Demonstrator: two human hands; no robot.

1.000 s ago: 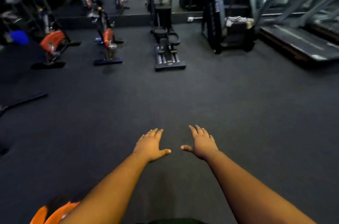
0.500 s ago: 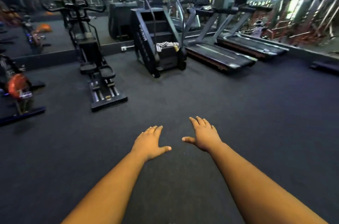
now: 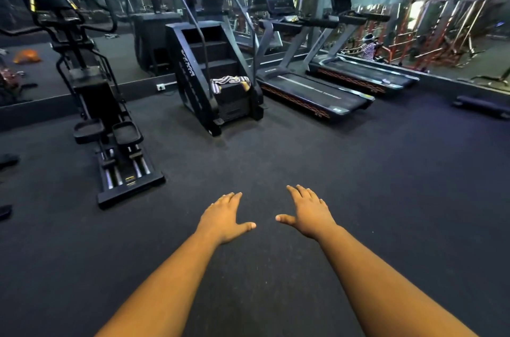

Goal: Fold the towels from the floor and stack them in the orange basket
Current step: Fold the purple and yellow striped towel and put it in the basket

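Dark rubber gym floor (image 3: 358, 198) fills most of the view, bare across the middle. Along the far side stand the machines, biggest first: two treadmills side by side at right, the nearer treadmill (image 3: 311, 93) and the farther treadmill (image 3: 364, 77), both angled toward the mirror wall (image 3: 116, 44). Centre is a black stair climber (image 3: 204, 82) with tall handrails. Left of it an elliptical trainer (image 3: 110, 143) with two foot pedals and rails on a flat base. Orange-red weight racks (image 3: 441, 33) show far right, blurred. A low dark platform (image 3: 483, 107) sits on the floor at right edge. Both forearms reach forward from the bottom of frame, palms down above the floor, not touching it as far as can be told. Left hand (image 3: 223, 218) has fingers straight and close together, thumb spread toward the right, holding nothing. Right hand (image 3: 311, 215) is the same: fingers straight, slightly fanned, thumb out toward the left, holding nothing. Hands are near each other, thumbs apart with a gap between. Task item: one striped towel (image 3: 230, 82), crumpled, lies on a lower step of the stair climber, well apart from both hands. An orange shape (image 3: 26, 56) shows in the mirror at far left, too blurred to say if it is the basket. Small white wall socket (image 3: 161, 86) sits low on the wall, just left of the stair climber.
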